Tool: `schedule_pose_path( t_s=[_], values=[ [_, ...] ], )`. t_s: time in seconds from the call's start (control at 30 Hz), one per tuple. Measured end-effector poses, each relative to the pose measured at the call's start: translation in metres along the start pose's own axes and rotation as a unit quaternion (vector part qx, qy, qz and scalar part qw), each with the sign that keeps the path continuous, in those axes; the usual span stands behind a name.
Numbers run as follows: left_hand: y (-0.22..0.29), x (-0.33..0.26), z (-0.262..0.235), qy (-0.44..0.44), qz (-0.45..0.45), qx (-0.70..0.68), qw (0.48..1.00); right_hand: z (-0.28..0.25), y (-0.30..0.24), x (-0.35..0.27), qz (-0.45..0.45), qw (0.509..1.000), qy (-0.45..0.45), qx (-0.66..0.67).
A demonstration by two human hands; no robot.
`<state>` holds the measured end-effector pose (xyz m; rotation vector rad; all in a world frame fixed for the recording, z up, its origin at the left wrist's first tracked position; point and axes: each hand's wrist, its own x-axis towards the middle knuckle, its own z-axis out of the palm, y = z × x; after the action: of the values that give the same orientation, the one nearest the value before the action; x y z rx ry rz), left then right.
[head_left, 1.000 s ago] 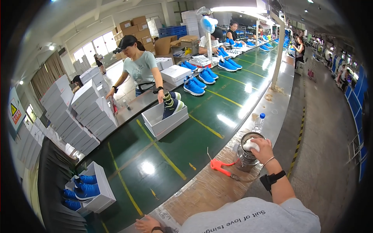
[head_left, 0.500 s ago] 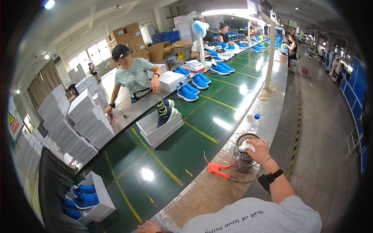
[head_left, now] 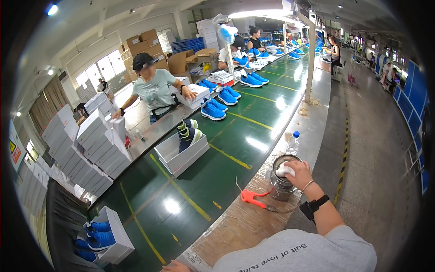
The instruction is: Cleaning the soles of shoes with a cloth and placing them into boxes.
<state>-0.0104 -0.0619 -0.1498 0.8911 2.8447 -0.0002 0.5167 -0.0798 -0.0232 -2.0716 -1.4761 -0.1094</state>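
My right hand (head_left: 299, 174) is closed on a white cloth wad (head_left: 285, 170), pressed at the mouth of a round metal cup (head_left: 282, 191) on the bench. The hand covers part of the cup's rim. Beside the cup lies a red-orange air blow gun (head_left: 253, 197) with a thin bent nozzle and a hose. A clear bottle with a blue cap (head_left: 293, 143) stands just behind the cup. At the lower edge my left hand (head_left: 176, 267) shows only in part, its fingers lying loosely at the bench edge with nothing seen in them.
A green conveyor (head_left: 181, 195) carries a white open box (head_left: 190, 161) with dark sneakers, another box (head_left: 118, 242) with blue sneakers, and several blue sneakers (head_left: 213, 110) farther off. Across it stands a co-worker (head_left: 156, 90) beside stacked white boxes (head_left: 97, 131). A post (head_left: 311, 63) rises from the bench.
My right hand stays at the cup with the cloth wad. Across the conveyor, the co-worker's arm by the stacked boxes has risen, and the other hand has shifted over a white box.
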Motion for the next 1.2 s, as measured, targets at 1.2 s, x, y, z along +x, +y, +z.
schedule_pose_path(
  t_s=[1.2],
  values=[
    [0.001, -0.004, 0.004, 0.018, -0.008, -0.013, 1.0, -0.002, 0.005, 0.001, 0.003, 1.0, 0.005, 0.004]
  ],
)
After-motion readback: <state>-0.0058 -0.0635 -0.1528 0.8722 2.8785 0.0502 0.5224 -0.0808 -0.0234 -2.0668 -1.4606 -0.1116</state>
